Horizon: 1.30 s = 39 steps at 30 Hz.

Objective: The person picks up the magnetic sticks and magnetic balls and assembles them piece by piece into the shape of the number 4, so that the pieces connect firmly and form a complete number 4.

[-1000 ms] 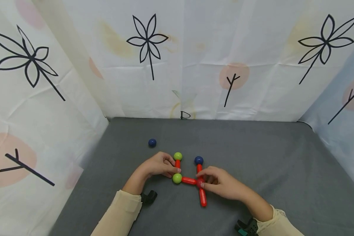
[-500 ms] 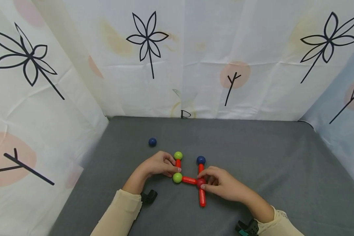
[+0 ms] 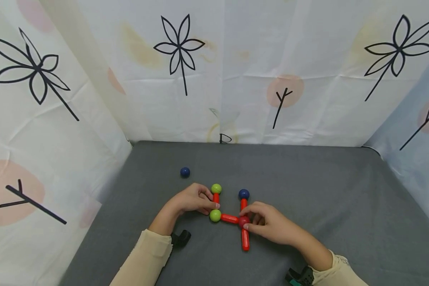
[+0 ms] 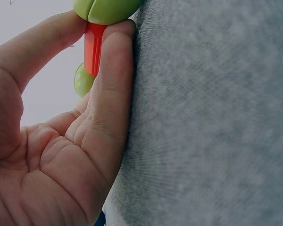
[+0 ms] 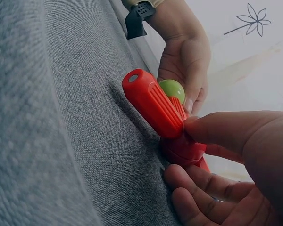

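Note:
A joined shape of red magnetic rods and balls lies on the grey cloth. My left hand (image 3: 193, 198) pinches the near green ball (image 3: 215, 215) where it meets a red rod (image 4: 93, 49); a second green ball (image 3: 216, 188) caps that rod's far end. From the near ball a crosswise red rod (image 3: 230, 219) runs to a red ball (image 5: 184, 149), which my right hand (image 3: 271, 222) holds between thumb and fingers. Beyond the red ball, a rod leads to a blue ball (image 3: 244, 194). Another rod (image 3: 245, 240) points toward me, its metal-tipped end bare.
A loose blue ball (image 3: 184, 172) lies behind my left hand on the grey cloth (image 3: 307, 178). A white curtain (image 3: 250, 47) printed with flowers rises along the back and both sides. Each wrist wears a black strap mount (image 3: 181, 239).
Over the first half second, the red ball and its blue-ball rod shifted slightly right, and the near rod straightened toward me. Both hands keep their holds.

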Tool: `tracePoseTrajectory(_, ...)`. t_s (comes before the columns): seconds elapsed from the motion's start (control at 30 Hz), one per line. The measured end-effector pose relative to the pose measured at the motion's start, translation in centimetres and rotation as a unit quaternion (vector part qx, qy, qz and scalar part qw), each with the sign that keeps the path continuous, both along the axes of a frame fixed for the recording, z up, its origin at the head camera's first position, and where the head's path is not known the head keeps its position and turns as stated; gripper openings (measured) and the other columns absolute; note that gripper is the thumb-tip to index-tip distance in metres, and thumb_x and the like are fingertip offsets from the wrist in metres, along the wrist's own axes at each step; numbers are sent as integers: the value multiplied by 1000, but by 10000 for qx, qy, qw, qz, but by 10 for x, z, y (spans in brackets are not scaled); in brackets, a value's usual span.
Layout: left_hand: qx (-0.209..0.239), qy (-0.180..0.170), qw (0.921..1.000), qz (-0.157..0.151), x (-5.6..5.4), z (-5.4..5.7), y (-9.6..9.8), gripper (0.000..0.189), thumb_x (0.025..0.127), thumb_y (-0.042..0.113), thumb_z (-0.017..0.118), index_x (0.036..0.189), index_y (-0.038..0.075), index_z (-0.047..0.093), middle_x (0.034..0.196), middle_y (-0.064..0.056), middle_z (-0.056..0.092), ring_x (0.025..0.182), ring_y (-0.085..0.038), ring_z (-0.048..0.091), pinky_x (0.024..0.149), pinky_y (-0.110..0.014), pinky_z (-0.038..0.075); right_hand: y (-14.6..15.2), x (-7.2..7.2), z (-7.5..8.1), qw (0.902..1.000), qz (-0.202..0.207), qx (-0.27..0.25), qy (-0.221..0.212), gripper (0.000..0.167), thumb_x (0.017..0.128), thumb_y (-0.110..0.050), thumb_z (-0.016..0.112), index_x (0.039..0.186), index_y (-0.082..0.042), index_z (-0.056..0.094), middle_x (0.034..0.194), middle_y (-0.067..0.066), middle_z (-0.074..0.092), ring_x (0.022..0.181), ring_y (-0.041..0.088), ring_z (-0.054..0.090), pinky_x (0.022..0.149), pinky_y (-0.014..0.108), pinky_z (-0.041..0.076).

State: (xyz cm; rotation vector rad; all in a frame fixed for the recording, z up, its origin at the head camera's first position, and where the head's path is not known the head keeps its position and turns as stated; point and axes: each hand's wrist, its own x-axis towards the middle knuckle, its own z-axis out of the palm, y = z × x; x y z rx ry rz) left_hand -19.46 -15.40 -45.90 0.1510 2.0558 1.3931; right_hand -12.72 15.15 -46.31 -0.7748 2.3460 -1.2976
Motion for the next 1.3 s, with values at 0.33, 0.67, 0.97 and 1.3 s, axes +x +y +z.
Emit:
tracePoseTrajectory(0.33,19,30,10000,26,1,-3,0,32,88,20,89,103,1,68,88,-7,79,72,-16,73,74,-36,67,3,0,3,9995,225,-23,-235,32,101,-21,75,131,-12,67,118,8,63,84,10,66,74,27,59)
tracePoseTrajectory(0.67,-17,57,10000,13,1,-1,-1,32,88,21,89,102,1,68,87,-7,79,72,-16,73,74,-36,67,1,-1,1,9994,185,130,-248,26,105,-28,69,129,-19,68,115,4,65,86,11,66,75,27,58)
tracePoseTrajectory(0.97,18,24,10000,13,0,-1,-1,32,88,21,89,102,2,67,87,-7,79,72,-16,73,73,-35,66,2,-2,0,9993,225,90,-280,24,106,-28,69,129,-21,68,109,3,65,86,12,65,75,27,57)
tracePoseTrajectory(1.3,4,207,9998,14,-1,-1,-6,32,90,27,86,104,2,71,87,-7,80,71,-18,75,70,-35,66,2,-2,0,9994,202,81,-271,27,106,-30,69,130,-18,68,112,3,65,88,12,65,76,27,57)
